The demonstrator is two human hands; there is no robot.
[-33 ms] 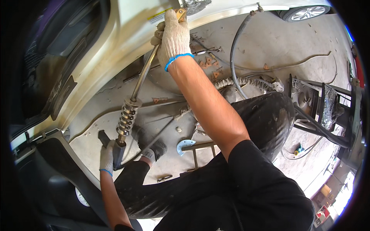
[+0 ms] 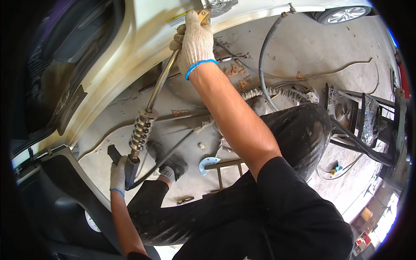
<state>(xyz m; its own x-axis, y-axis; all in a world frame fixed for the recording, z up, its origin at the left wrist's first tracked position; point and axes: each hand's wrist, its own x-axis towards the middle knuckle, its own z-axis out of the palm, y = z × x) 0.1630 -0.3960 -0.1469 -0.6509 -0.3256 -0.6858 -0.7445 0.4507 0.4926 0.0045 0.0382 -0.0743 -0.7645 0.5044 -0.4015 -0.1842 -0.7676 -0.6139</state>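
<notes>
A dent-pulling slide hammer (image 2: 160, 84) runs slantwise beside the pale car body (image 2: 115, 67). It has a long metal shaft, a ribbed chrome weight and a black handle with a cable. My left hand (image 2: 118, 173), in a cream knit glove, is closed around the black handle at the near end. At the far end my right hand (image 2: 196, 41), in a matching glove, wraps the shaft's tip close to the panel. A brass-coloured tab (image 2: 203, 16) shows past its fingers, near a scraped patch of bare metal (image 2: 220, 5). The shaft's very tip is hidden by the glove.
Small rusty triangular plates (image 2: 236, 70) lie scattered on the concrete floor, with hoses (image 2: 265, 56) and cables crossing it. A black metal frame cart (image 2: 366, 117) stands at the right. The car's open door (image 2: 65, 203) is at the lower left. A stool-like frame (image 2: 225, 164) is near my knees.
My left hand and the slide hammer's handle end have shifted slightly left. My right hand stays in place at the panel.
</notes>
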